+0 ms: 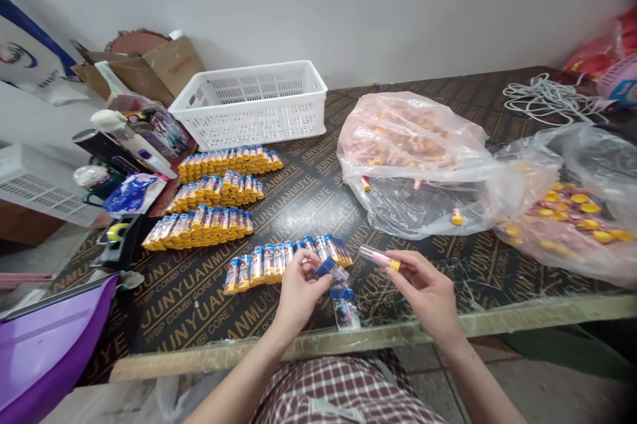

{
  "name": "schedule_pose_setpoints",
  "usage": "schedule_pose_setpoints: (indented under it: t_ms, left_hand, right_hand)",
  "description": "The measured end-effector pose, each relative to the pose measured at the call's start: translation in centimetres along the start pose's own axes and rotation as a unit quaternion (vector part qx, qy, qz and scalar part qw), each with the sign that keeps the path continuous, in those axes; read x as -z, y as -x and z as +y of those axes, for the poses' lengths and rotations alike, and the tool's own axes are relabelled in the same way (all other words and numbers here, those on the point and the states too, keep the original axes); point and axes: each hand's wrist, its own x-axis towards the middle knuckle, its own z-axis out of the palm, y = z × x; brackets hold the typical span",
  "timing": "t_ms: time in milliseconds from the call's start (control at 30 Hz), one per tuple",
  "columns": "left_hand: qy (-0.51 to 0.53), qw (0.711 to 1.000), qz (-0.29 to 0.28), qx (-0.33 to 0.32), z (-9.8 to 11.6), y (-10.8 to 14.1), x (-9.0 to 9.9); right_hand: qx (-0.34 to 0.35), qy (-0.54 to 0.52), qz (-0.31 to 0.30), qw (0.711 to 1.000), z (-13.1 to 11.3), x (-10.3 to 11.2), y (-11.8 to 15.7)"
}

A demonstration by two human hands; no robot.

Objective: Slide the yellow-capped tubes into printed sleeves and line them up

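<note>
Over the near part of the table, my left hand pinches a small clear plastic sleeve with a blue printed end. To its right, my right hand grips a clear tube with a yellow cap by the capped end, tilted with the clear end toward the left. Below the sleeve, a small stack of similar printed sleeves lies at the table edge. Just beyond my left hand runs a row of finished-looking tubes with blue tops and yellow bases; my fingers hide part of it.
More tubes lie in stacked rows at left, before a white plastic basket. Bags of yellow-capped tubes and yellow caps lie right. A tape dispenser and purple dustpan-like object are left; cord lies back right.
</note>
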Motion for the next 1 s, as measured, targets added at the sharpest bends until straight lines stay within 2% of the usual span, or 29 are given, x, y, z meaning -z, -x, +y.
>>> schedule_pose_setpoints:
  t_ms: [133,300,467,700,833,933,1000]
  left_hand:
    - [0.139,0.989,0.037,0.044,1.8,-1.4,0.8]
    - [0.214,0.971,0.097,0.041,2.4,-2.1,1.5]
    - [0.233,0.962,0.138,0.035,2.5,-2.2,2.1]
    - [0.221,0.961,0.163,0.025,1.5,-2.3,2.2]
    - [0.21,0.969,0.133,0.0,1.4,-1.9,1.5]
    - [0.228,0.972,0.063,0.012,1.8,-1.3,0.9]
    - [0.244,0.969,0.019,0.037,2.2,-1.0,0.7]
  right_hand:
    - [0.038,-0.022,0.032,0.999,-2.0,-1.2,0.2]
    - [0.084,-0.007,-0.002,0.996,-3.1,-2.8,0.7]
    - [0.13,0.022,-0.02,0.991,-3.1,-3.9,1.2]
    - [0.16,0.024,-0.036,0.986,-3.4,-4.6,1.3]
    - [0.147,-0.004,-0.093,0.985,-3.1,-5.2,1.5]
    - [0.135,-0.014,-0.12,0.984,-2.5,-5.5,1.5]
    - [0.144,-0.004,-0.116,0.983,-2.1,-5.6,1.4]
